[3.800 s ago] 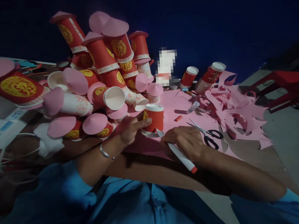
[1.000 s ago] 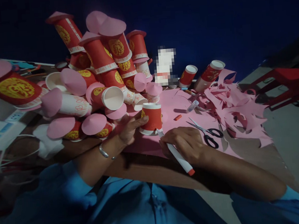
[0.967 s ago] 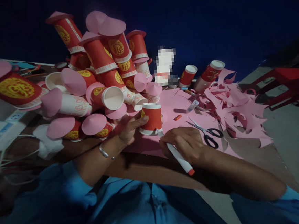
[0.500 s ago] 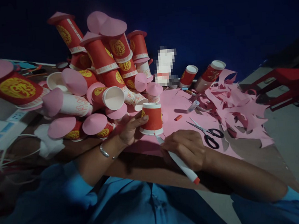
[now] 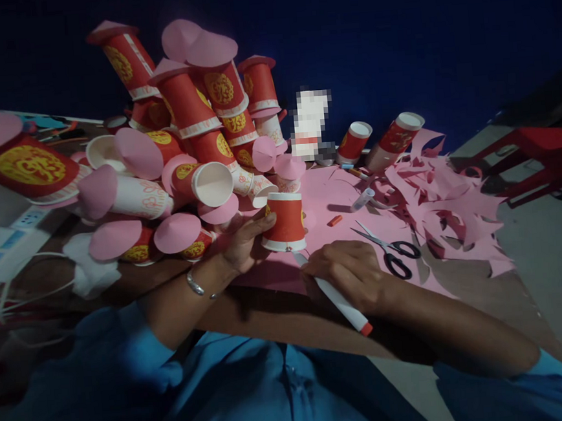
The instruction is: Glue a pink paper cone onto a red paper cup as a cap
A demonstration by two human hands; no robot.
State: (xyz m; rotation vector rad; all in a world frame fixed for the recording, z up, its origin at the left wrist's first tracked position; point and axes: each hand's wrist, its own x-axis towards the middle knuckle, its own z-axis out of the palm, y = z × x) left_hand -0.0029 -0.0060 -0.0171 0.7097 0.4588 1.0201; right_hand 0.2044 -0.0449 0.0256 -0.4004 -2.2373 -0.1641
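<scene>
My left hand (image 5: pixel 247 242) grips the left side of a red paper cup (image 5: pixel 284 222) with white bands at top and bottom. Closed round a white marker pen (image 5: pixel 341 304) with an orange-red end is my right hand (image 5: pixel 345 271). The pen's tip points up and left to the cup's lower rim; whether it touches I cannot tell. Beneath the cup lies a pink paper sheet (image 5: pixel 325 187). Just right of my right hand rest scissors (image 5: pixel 386 249) with black handles. A small orange-red cap (image 5: pixel 334 220) lies beyond the hand on the sheet.
Stacked and lying cups with pink cone tops (image 5: pixel 187 101) fill the left side. Pink paper scraps (image 5: pixel 435 192) heap up on the right. Two red cups (image 5: pixel 355 141) stand at the back. A power strip (image 5: pixel 13 238) lies far left; a red stool (image 5: pixel 538 145) stands right.
The cup and both hands have shifted very slightly. The marker pen's rear end has moved a little up and left. Both grips stay the same.
</scene>
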